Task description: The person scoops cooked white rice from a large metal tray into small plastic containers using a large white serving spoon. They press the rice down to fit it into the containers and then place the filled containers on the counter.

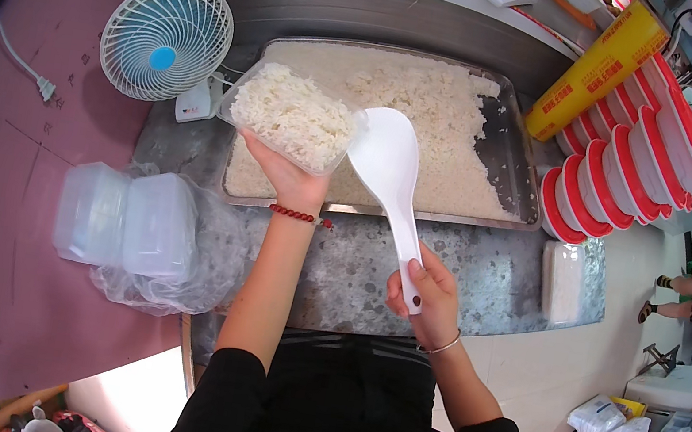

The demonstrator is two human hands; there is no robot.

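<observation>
My left hand [289,170] supports a clear plastic container [326,169] from below, above the left part of a metal tray [526,202]. White rice [290,115] is heaped in that container. In my right hand [432,292] is the handle of a white plastic rice paddle [389,152]; its broad blade meets the container's right edge, though I cannot tell whether they touch. Cooked rice [416,106] covers most of the tray, while bare dark metal shows along its right side.
Stacked clear containers [160,225] in a plastic bag lie at the left. A small fan [167,42] stands behind them. Red-rimmed bowls [606,181] and a yellow roll of wrap [599,69] are at the right, near a white package [561,282]. A person's legs [676,299] show farther right.
</observation>
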